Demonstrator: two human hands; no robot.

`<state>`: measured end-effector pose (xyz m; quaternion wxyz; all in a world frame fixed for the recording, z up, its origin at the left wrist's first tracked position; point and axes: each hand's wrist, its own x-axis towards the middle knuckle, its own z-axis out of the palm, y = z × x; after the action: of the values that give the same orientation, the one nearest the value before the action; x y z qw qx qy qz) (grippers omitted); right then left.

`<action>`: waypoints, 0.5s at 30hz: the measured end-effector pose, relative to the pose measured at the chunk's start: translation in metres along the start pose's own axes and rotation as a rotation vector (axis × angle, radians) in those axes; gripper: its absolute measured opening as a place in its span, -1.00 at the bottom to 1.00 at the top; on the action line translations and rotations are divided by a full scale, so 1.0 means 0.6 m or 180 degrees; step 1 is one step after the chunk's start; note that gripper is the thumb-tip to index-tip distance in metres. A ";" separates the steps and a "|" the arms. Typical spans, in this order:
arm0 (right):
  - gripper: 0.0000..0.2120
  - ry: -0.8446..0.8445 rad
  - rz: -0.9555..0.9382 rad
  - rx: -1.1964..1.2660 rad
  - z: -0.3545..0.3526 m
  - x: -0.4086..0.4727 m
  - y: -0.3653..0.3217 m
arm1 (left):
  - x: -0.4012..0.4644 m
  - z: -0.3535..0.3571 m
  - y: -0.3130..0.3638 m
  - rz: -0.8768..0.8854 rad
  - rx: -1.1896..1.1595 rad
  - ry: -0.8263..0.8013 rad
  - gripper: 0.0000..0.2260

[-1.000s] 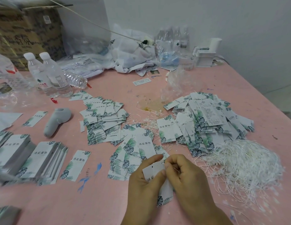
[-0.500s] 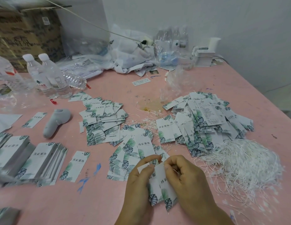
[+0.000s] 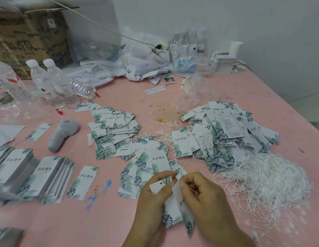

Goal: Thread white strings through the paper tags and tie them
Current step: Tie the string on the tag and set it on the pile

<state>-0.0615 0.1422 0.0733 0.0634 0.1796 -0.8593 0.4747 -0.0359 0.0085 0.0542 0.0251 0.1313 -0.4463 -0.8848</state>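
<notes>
Low in the middle of the view, my left hand (image 3: 151, 202) pinches a white paper tag (image 3: 159, 184) with a punched hole and leaf print. My right hand (image 3: 205, 198) pinches a second tag (image 3: 183, 211) at its top edge, with a thin white string (image 3: 192, 190) under its curled fingers. The two tags fan apart below my fingers. A heap of white strings (image 3: 267, 180) lies just right of my right hand. Loose tags (image 3: 148, 163) lie right behind my hands.
On the pink table (image 3: 84, 225), tag piles sit at centre (image 3: 114, 132) and right (image 3: 226, 129), and stacked tags (image 3: 46, 175) at left. A grey handheld device (image 3: 62, 134), water bottles (image 3: 55, 84), plastic bags (image 3: 144, 59) and a cardboard box (image 3: 30, 40) stand further back.
The held tags were first together in my fingers, then fanned apart. My left hand's tag now shows its hole and my right hand pinches the other tag's top.
</notes>
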 end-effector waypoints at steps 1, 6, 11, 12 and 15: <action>-0.91 -0.0029 0.0021 0.0018 0.001 0.000 0.001 | 0.000 0.000 -0.001 0.0030 0.0000 0.0000 -0.66; -0.87 -0.0164 0.0186 0.0201 -0.002 0.000 0.007 | 0.003 -0.006 -0.006 0.0132 0.0194 0.0109 -0.61; -0.89 -0.0651 0.1191 0.1493 -0.015 0.014 0.004 | 0.007 -0.009 -0.005 0.0179 0.0176 0.0327 -0.65; -0.90 -0.0738 0.1507 0.1939 -0.020 0.019 0.008 | 0.007 -0.009 -0.004 0.0172 0.0079 0.0347 -0.68; -0.89 -0.0814 0.2410 0.3476 -0.036 0.033 0.023 | 0.009 -0.010 0.002 0.0110 -0.0102 0.0366 -0.73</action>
<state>-0.0864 0.1625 0.0795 -0.3093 -0.0728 -0.5005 0.8053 -0.0398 0.0023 0.0507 0.0680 0.1737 -0.4320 -0.8823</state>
